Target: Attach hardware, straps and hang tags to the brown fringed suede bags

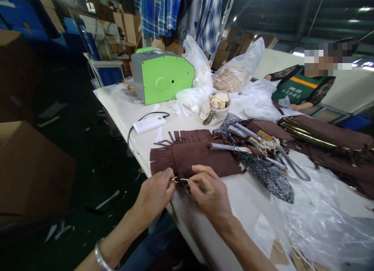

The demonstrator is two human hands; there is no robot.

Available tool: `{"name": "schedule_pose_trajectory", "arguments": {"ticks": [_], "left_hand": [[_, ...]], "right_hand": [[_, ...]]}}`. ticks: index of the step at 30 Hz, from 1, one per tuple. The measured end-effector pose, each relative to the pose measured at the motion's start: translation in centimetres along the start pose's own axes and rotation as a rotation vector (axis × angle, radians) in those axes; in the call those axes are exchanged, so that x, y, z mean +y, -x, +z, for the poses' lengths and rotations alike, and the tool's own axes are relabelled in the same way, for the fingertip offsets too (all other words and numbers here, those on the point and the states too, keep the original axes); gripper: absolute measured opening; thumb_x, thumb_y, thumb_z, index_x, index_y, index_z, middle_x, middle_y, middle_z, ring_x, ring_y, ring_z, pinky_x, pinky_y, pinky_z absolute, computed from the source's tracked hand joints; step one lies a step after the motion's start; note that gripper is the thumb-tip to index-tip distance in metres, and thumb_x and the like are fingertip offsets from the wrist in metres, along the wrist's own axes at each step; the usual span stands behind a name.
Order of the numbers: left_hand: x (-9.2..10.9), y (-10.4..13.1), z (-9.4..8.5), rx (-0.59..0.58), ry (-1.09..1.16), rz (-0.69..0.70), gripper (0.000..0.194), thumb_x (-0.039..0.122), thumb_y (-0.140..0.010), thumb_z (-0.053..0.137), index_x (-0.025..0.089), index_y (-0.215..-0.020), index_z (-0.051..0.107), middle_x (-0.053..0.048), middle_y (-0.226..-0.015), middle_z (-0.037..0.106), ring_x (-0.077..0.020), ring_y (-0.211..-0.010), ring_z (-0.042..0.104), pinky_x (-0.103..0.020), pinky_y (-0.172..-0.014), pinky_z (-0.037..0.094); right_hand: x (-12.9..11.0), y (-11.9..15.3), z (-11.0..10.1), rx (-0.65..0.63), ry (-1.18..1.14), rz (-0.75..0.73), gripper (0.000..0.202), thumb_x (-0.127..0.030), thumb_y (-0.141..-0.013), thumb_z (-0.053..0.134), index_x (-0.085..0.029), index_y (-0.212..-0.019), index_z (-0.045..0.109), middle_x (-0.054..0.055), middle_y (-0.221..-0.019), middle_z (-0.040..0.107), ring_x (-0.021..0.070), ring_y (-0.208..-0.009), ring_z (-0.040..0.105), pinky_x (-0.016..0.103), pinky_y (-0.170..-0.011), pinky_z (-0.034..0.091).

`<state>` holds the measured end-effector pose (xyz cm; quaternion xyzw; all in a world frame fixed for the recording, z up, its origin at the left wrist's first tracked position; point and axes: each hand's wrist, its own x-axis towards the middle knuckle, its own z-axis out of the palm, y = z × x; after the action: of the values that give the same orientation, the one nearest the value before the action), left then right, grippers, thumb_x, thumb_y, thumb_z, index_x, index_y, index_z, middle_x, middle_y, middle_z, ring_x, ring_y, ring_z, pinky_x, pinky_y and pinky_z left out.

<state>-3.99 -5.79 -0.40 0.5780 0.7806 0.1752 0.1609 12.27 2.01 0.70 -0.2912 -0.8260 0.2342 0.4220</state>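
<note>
A brown fringed bag (204, 156) lies flat on the table in front of me. At its near left corner, my left hand (157, 189) is closed in a pinch on a small gold metal clasp (175, 180). Just to the right, the thumb and fingers of my right hand (209, 187) pinch a thin, pale strip (184, 180), too small to make out further. More gold metal shows between the hands, partly covered by the right fingers. A wrapped grey strap piece (229, 147) with a gold hook rests on the bag.
Right of the bag lie black-and-white speckled cloth (267, 177), wrapped handles and stacked brown bags (327, 132). Clear plastic (327, 216) covers the near right. Behind stand a green machine (166, 78), a white power bank (149, 124) and a beige pouch (214, 113). A co-worker (304, 84) is across the table.
</note>
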Motion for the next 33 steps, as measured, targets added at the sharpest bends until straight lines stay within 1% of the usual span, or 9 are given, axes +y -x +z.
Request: {"name": "schedule_pose_trajectory", "arguments": {"ticks": [3,6,9,11,15,20,24,33], "left_hand": [[-0.1,-0.1,-0.3,-0.030,0.088,-0.024,0.006,0.020,-0.087,0.044,0.023,-0.088,0.048,0.001,-0.078,0.062,-0.0181,-0.074,0.061,-0.028,-0.066,0.034],[-0.4,-0.2,-0.4,-0.059,0.151,-0.030,0.011,0.019,-0.083,0.046,0.023,-0.093,0.049,0.001,-0.080,0.062,-0.0181,-0.072,0.061,-0.028,-0.065,0.034],[-1.0,-0.5,-0.6,-0.081,0.118,0.056,0.011,0.018,-0.084,0.044,0.023,-0.090,0.052,0.001,-0.083,0.062,-0.0174,-0.074,0.060,-0.027,-0.064,0.033],[-1.5,-0.8,-0.7,-0.083,0.076,0.124,0.016,0.016,-0.084,0.042,0.023,-0.086,0.056,0.001,-0.085,0.061,-0.0170,-0.077,0.060,-0.027,-0.064,0.033],[-2.4,-1.7,-0.8,-0.108,0.074,0.157,0.021,0.012,-0.080,0.045,0.024,-0.087,0.061,0.000,-0.088,0.062,-0.0165,-0.081,0.060,-0.026,-0.067,0.036],[-3.2,-2.5,-0.6,-0.133,0.187,0.174,0.018,0.015,-0.078,0.050,0.024,-0.087,0.063,0.002,-0.087,0.064,-0.0165,-0.082,0.060,-0.026,-0.070,0.037],[-3.4,-2.7,-0.8,-0.135,0.265,0.173,0.018,0.016,-0.077,0.052,0.024,-0.087,0.064,0.003,-0.087,0.066,-0.0162,-0.081,0.060,-0.025,-0.069,0.037],[-3.3,-2.9,-0.7,-0.134,0.302,0.174,0.019,0.016,-0.074,0.053,0.023,-0.086,0.066,0.002,-0.086,0.067,-0.0171,-0.081,0.061,-0.025,-0.069,0.038]], "right_hand": [[0.0,-0.5,0.4,-0.041,0.012,-0.032,0.013,-0.013,-0.080,0.060,-0.020,-0.074,0.069,0.010,-0.099,0.071,0.0193,-0.094,0.068,0.030,-0.087,0.055],[-0.1,-0.7,0.9,-0.085,0.002,-0.019,0.014,-0.011,-0.079,0.060,-0.020,-0.073,0.069,0.010,-0.098,0.071,0.0190,-0.094,0.068,0.030,-0.086,0.054],[0.0,-0.8,1.4,-0.131,-0.003,-0.001,0.015,-0.009,-0.077,0.060,-0.019,-0.072,0.069,0.009,-0.096,0.071,0.0190,-0.093,0.068,0.029,-0.086,0.053],[0.2,-1.0,1.5,-0.167,0.006,0.004,0.016,-0.008,-0.076,0.059,-0.019,-0.071,0.069,0.009,-0.094,0.071,0.0190,-0.091,0.068,0.028,-0.085,0.053],[0.7,-1.4,1.8,-0.223,0.032,-0.011,0.016,-0.006,-0.075,0.059,-0.018,-0.071,0.069,0.010,-0.093,0.070,0.0189,-0.090,0.068,0.027,-0.083,0.053],[0.8,-1.6,2.2,-0.216,0.062,-0.096,0.016,-0.006,-0.077,0.057,-0.017,-0.071,0.067,0.011,-0.095,0.069,0.0205,-0.091,0.067,0.030,-0.084,0.053],[0.7,-1.6,2.5,-0.202,0.114,-0.169,0.018,-0.005,-0.079,0.053,-0.018,-0.071,0.063,0.011,-0.096,0.069,0.0214,-0.091,0.066,0.032,-0.084,0.054],[0.2,-1.5,2.7,-0.233,0.207,-0.217,0.018,-0.003,-0.081,0.053,-0.017,-0.073,0.061,0.010,-0.100,0.068,0.0225,-0.092,0.063,0.034,-0.084,0.053]]}}
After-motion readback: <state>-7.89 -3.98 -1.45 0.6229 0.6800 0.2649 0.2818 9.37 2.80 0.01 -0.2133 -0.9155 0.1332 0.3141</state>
